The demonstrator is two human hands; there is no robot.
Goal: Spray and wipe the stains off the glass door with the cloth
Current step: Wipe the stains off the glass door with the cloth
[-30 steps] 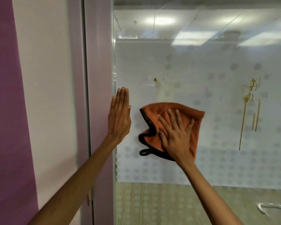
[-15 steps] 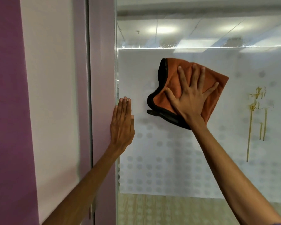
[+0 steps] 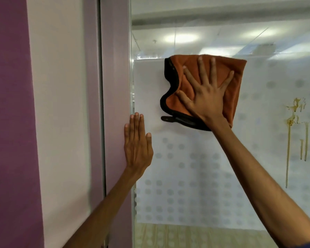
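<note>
My right hand (image 3: 207, 93) lies flat with its fingers spread on an orange cloth (image 3: 184, 68) with a black hem, pressing it against the glass door (image 3: 186, 176) near the top of the frosted dotted film. My left hand (image 3: 137, 145) rests flat with its fingers together on the door's left edge, holding nothing. A brown-yellow stain (image 3: 293, 122) with long drips running down sits on the glass at the far right, clear of the cloth. No spray bottle is in view.
A mauve door frame (image 3: 115, 86) stands just left of the glass, with a pink and purple wall (image 3: 13, 122) beyond it. Ceiling lights show through the clear glass above the film. Carpeted floor (image 3: 186, 235) shows below it.
My right hand slid the cloth up the glass from mid-height to the top of the film, over the small brown specks. My left hand stayed on the door's edge.
</note>
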